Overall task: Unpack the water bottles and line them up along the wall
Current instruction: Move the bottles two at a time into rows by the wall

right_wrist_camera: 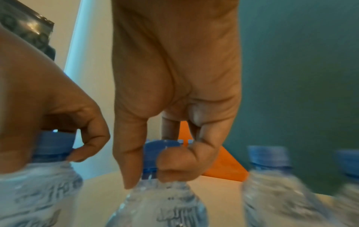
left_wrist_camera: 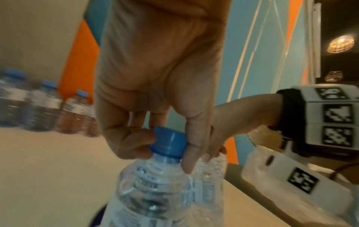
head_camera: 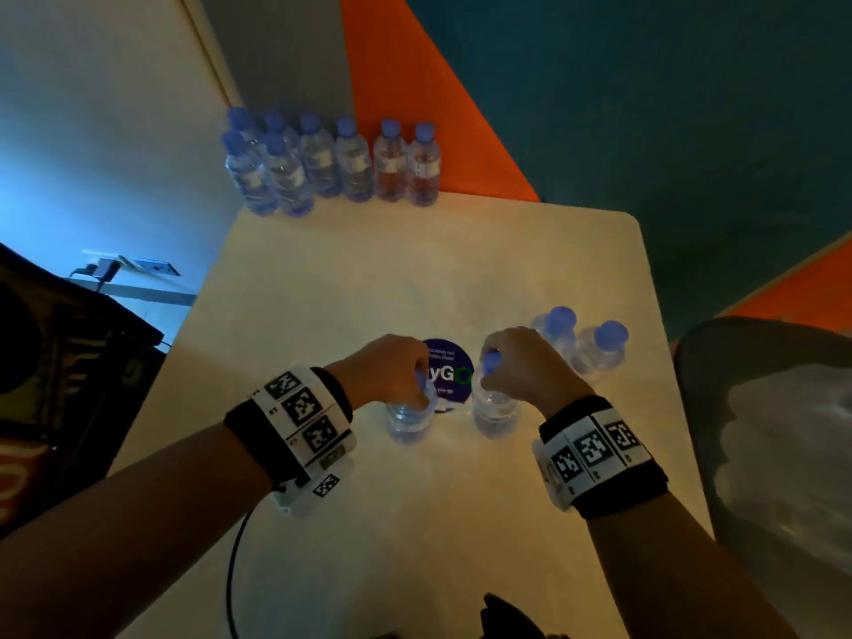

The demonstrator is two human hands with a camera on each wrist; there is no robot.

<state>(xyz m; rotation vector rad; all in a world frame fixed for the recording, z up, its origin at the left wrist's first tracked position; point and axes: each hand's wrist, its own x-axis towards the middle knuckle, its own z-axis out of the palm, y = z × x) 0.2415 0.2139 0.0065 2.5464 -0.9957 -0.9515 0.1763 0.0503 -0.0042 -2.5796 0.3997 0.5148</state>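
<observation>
My left hand (head_camera: 400,370) pinches the blue cap (left_wrist_camera: 168,142) of a clear water bottle (head_camera: 409,419) standing near the table's middle. My right hand (head_camera: 521,366) pinches the cap (right_wrist_camera: 162,155) of a second bottle (head_camera: 493,410) just to its right. Two more bottles (head_camera: 583,345) stand behind my right hand. Several bottles (head_camera: 332,163) stand in a row at the far edge against the wall, with a few doubled up at the left end.
The beige table (head_camera: 322,292) carries a round dark sticker (head_camera: 449,371) between my hands. A grey chair with crumpled clear plastic wrap (head_camera: 783,454) sits to the right. A black cable (head_camera: 233,569) hangs at the table's near left edge.
</observation>
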